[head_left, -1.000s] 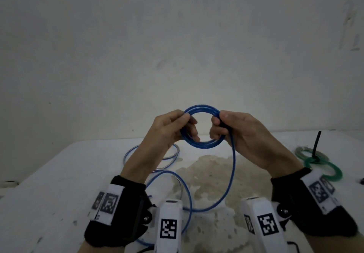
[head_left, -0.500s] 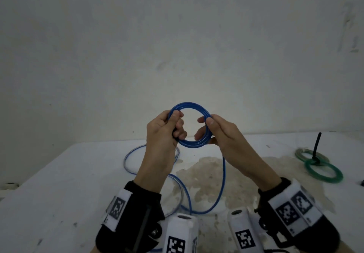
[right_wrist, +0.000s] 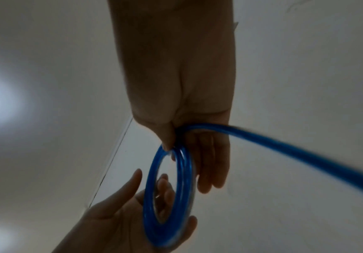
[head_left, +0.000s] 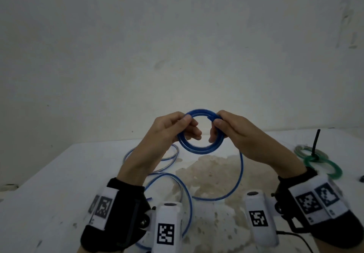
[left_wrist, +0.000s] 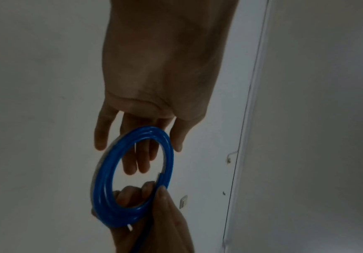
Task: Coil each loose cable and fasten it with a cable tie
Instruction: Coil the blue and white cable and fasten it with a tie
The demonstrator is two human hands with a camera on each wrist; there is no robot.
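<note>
A blue cable is partly wound into a small coil (head_left: 201, 147) held up above the white table (head_left: 59, 193). My left hand (head_left: 186, 119) pinches the coil's upper left between thumb and fingers. My right hand (head_left: 215, 121) pinches its upper right, where the loose strand (head_left: 240, 174) leaves and hangs down to the table. The rest of the cable lies there in wide loops (head_left: 186, 191). The left wrist view shows the coil (left_wrist: 102, 184) with the right fingers gripping its lower edge. In the right wrist view the thumb presses the coil (right_wrist: 150, 193) and the strand (right_wrist: 306, 162) runs off right.
At the table's right edge lie green cable coils (head_left: 332, 169) with a black cable tie (head_left: 315, 142) sticking up from them. A brownish worn patch (head_left: 212, 176) marks the table's middle. A plain wall stands close behind the table.
My right hand has moved from the coil's lower right up to its top right, laying more of the strand onto it. The coil has shifted slightly right and down.
</note>
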